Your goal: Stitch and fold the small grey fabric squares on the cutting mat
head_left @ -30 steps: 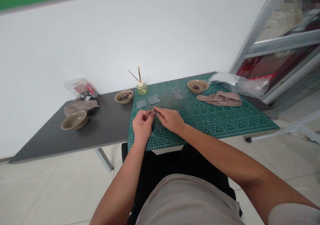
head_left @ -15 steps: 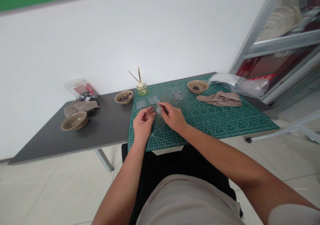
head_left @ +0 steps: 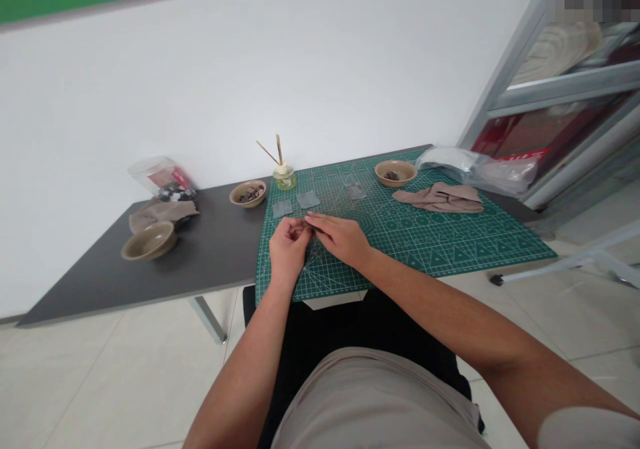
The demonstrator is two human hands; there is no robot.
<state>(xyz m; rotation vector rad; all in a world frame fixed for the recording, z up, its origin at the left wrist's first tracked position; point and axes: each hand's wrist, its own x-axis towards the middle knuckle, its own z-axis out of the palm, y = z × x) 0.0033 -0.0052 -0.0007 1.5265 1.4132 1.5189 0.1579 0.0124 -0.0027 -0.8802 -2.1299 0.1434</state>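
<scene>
My left hand [head_left: 289, 245] is closed, thumb and fingers pinched together above the green cutting mat [head_left: 425, 236]. My right hand [head_left: 345, 237] meets it from the right, its fingers pressed together over the left fingertips. Between them a small dark edge shows, but the fingers cover most of it and I cannot make out what it is. Just beyond the hands lie two small grey square sheets [head_left: 309, 200], flat and side by side. Farther right, another grey square sheet [head_left: 356, 190] with darker marks rests on the mat.
A bowl of small dark and pale pieces [head_left: 249, 194] stands beside a reed diffuser [head_left: 285, 176]. At the right are a bowl with a dark lump [head_left: 395, 172], a brown cloth [head_left: 440, 198] and a plastic bag [head_left: 480, 168]. Another bowl [head_left: 149, 241] and cloth [head_left: 163, 214] lie left.
My right hand has moved slightly left and its fingers now lie across my left fingertips. The grey translucent piece seen at its fingers before is now hidden.
</scene>
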